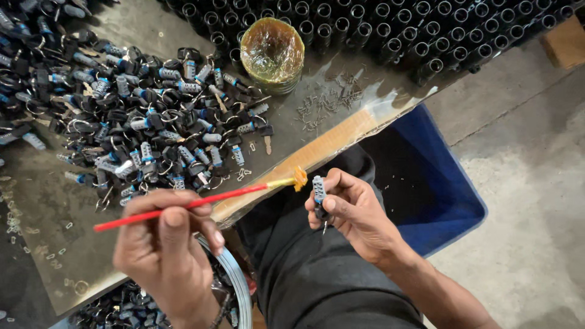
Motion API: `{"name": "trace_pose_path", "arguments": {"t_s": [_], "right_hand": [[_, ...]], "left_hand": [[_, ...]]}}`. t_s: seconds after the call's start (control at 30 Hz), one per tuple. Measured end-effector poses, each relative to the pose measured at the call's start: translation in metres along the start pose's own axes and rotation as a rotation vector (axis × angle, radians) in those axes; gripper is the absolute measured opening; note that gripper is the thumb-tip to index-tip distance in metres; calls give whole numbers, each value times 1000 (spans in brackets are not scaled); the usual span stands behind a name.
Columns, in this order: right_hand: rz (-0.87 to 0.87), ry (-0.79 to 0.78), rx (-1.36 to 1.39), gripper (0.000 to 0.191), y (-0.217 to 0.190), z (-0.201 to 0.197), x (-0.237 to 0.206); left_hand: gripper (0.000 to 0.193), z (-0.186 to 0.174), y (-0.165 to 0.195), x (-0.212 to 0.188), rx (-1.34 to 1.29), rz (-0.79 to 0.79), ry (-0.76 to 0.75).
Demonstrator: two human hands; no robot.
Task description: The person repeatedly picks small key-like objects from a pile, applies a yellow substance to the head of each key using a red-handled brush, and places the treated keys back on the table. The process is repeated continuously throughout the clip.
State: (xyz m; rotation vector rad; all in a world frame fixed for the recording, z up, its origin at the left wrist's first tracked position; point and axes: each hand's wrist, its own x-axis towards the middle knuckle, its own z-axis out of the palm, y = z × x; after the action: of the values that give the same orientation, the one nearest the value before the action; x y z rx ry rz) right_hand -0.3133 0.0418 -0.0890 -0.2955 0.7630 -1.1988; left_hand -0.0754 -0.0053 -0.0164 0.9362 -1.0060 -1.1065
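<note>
My left hand (167, 256) pinches a red-handled brush (183, 206), its yellow bristles beside the small lock cylinder (319, 190) in my right hand (350, 213). A heap of lock cylinders (152, 128) covers the workboard (55, 201) toward its far left corner, a yellowish tub (272, 52) at the far edge.

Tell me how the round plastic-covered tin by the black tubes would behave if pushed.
The tin stands flat on its base and looks squat, so it would probably slide rather than tip. The wrinkled film on top looks thin and easily dented. The small loose pins beside it would likely scatter.
</note>
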Motion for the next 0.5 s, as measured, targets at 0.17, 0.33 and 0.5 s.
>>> {"name": "trace_pose_path", "arguments": {"t_s": [0.17, 0.33, 0.5], "right_hand": [[14, -12, -15, 26, 2, 0, -1], [10, -19, -34, 25, 2, 2, -2], [-67, -71, -33, 23, 3, 6, -1]], "left_hand": [[23, -6, -11, -12, -17, -71, 14], [23, -6, -12, -17, -3, -117, 26], [24, -7, -10, -18, -26, -182, 49]]}}
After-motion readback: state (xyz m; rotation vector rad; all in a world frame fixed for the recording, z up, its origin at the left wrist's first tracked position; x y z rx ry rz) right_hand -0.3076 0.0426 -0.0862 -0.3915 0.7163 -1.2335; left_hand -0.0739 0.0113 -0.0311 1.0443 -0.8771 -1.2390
